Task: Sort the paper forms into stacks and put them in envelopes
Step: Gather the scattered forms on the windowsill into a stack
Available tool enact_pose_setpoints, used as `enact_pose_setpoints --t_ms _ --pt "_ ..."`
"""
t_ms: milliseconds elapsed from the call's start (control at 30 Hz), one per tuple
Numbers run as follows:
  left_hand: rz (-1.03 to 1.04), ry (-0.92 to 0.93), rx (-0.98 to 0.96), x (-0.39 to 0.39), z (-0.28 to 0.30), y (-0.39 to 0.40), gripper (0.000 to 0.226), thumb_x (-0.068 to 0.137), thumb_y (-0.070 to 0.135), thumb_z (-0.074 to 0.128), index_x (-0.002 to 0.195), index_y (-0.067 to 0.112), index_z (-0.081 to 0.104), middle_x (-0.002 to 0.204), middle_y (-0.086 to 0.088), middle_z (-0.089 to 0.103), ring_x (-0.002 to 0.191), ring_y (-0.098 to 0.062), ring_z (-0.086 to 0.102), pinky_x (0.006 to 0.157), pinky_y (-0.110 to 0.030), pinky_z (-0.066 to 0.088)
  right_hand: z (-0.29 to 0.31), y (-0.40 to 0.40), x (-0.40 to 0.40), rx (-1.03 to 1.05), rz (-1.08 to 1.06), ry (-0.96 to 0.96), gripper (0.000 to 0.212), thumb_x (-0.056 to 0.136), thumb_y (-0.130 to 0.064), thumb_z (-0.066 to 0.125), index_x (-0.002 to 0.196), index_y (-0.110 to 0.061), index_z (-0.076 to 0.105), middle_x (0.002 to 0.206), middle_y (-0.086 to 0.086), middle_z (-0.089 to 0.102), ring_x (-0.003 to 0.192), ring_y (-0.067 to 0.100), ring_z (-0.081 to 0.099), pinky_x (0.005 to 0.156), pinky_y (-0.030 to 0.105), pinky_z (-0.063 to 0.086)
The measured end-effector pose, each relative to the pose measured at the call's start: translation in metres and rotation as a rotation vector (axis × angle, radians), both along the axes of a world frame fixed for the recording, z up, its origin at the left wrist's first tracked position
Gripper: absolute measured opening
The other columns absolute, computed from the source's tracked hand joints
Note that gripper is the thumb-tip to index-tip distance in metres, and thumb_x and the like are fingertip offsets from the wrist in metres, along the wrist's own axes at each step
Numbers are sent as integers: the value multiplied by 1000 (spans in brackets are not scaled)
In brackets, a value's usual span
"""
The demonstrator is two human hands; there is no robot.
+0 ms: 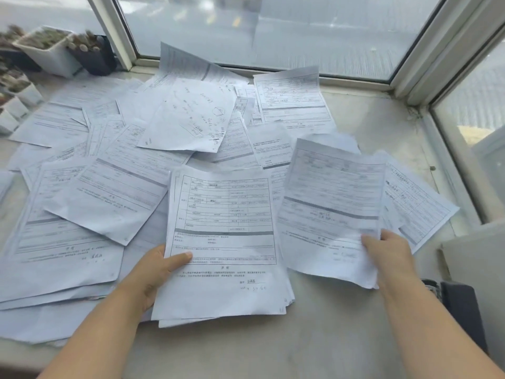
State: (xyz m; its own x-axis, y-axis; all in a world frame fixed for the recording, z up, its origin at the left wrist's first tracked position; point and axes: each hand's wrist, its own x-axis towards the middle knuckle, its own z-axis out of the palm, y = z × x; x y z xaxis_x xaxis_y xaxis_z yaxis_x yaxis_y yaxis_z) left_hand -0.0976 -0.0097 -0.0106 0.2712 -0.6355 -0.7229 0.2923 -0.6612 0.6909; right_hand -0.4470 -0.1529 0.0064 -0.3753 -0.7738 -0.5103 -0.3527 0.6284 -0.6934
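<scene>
- While I scan from the far left, I see small white pots in a cluster by the sill edge, holding blurred plants whose kind I cannot tell.
- Behind them a larger white planter holds pale stubby plants, and touching its right side a black pot holds similar stems.
- Loose paper forms cover the stone sill, overlapping at many angles; one sheet with handwriting lies on top near the middle.
- My left hand grips the left edge of a squared stack of forms; its thumb presses flat on the top sheet, and the other fingers are under the stack, hidden.
- My right hand pinches the lower right corner of a single form, lifted off the pile and blurred; thumb on the front face, fingers behind, out of sight.
- More forms lie fanned beneath it.
- At the far right sits a dark object; I cannot tell what it is.
</scene>
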Motion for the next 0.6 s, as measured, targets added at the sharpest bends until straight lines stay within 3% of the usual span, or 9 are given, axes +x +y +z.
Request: enact_pose_setpoints --t_ms 67,167,267,400,467,533,600 --pt "-6 3 5 -1 0 -1 26 90 2 59 115 7 63 106 -16 71 95 -35 69 87 -48 53 10 -4 -13 -98 -48 101 16 87 -13 58 93 1 64 87 14 60 78 28 53 62 32 42" --pt "14 2 22 -3 -1 0 26 92 7 58 117 6 62 105 -16 72 94 -35 70 85 -46 54 15 -6 -21 -146 -46 21 31 72 -35 63 85 -8 65 94 20 69 82 29 62 76 47 51" --pt "89 30 39 -3 -1 -2 34 96 30 54 120 8 62 107 -15 71 100 -35 68 93 -50 50 22 3 9 -167 113 -122 7 89 -12 62 91 -7 66 87 18 67 72 20 59 67 31 46" --pt "195 139 46 -7 0 -7 59 92 63 37 118 18 65 111 -11 71 104 -31 65 84 -42 51 2 23 65 -132 429 -118 21 90 -1 57 81 -17 67 82 6 71 73 18 60 66 28 46" --pt "204 211 27 -7 0 -7 65 90 67 31 117 18 66 112 -12 70 106 -30 65 84 -42 50 -12 31 88 -91 526 -90 18 89 -3 57 80 -16 65 80 5 69 73 19 60 63 20 44" --pt "171 214 6 -7 0 -7 61 88 65 41 120 19 65 116 -12 69 110 -31 63 95 -46 46 -19 38 106 -84 606 -76 11 89 -7 55 85 -9 65 83 12 69 79 26 62 68 27 47" --pt "119 188 -2 -7 -1 -7 46 87 45 58 122 14 64 116 -15 68 108 -34 65 100 -51 44 -23 44 118 -93 675 -72 11 90 -9 53 90 -7 64 89 15 68 85 28 61 71 30 47"
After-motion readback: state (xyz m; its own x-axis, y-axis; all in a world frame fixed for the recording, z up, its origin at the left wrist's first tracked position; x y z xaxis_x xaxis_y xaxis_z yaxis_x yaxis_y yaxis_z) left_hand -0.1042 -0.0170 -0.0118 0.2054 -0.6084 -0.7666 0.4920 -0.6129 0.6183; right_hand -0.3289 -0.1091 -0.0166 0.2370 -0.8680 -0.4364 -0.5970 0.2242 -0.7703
